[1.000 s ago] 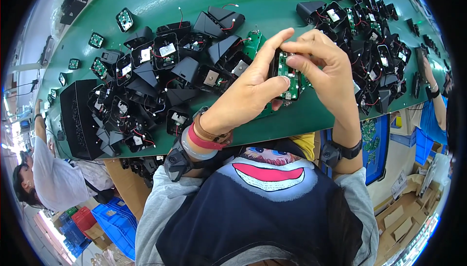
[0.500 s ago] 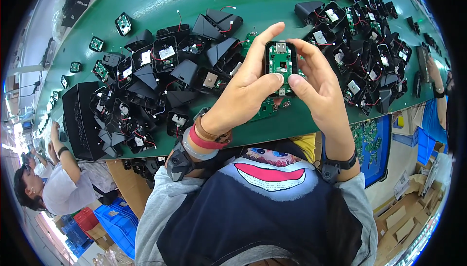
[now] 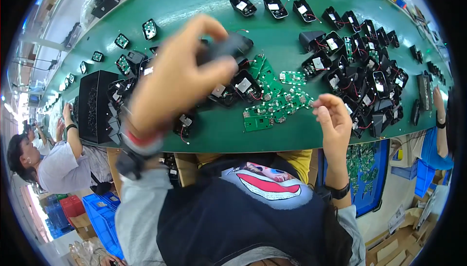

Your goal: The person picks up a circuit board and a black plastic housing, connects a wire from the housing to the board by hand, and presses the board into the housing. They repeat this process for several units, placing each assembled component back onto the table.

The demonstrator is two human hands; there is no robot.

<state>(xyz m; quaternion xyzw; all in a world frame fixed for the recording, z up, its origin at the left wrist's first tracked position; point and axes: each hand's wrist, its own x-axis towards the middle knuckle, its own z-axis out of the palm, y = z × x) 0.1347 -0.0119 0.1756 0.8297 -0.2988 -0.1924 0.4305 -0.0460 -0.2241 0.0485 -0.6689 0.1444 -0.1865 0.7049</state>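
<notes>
My left hand [image 3: 180, 74], blurred by motion, is over the left pile, its thumb and fingers curled round a dark plastic housing [image 3: 214, 52]. The blur hides what lies inside that housing. On the green table in front of me lies a loose cluster of green circuit boards [image 3: 275, 105], some overlapping. At the cluster's right end my right hand [image 3: 335, 120] has its thumb and forefinger close together on the edge of a circuit board [image 3: 304, 100]. A separate board [image 3: 293, 77] lies just beyond. Black housings with thin wires [image 3: 247, 85] stand left of the boards.
A large heap of black housings [image 3: 367, 83] fills the right side. Single housings [image 3: 276, 7] line the far side. Board-fitted housings [image 3: 149, 29] form a row at far left, beyond a black box [image 3: 92, 105]. A blue tray of boards [image 3: 365, 178] sits below the table edge. Co-workers [image 3: 58, 156] sit nearby.
My hands have parted. The left has swung left with the black housing that both held; the right has come down to the boards, which are now uncovered. The whole view has shifted slightly.
</notes>
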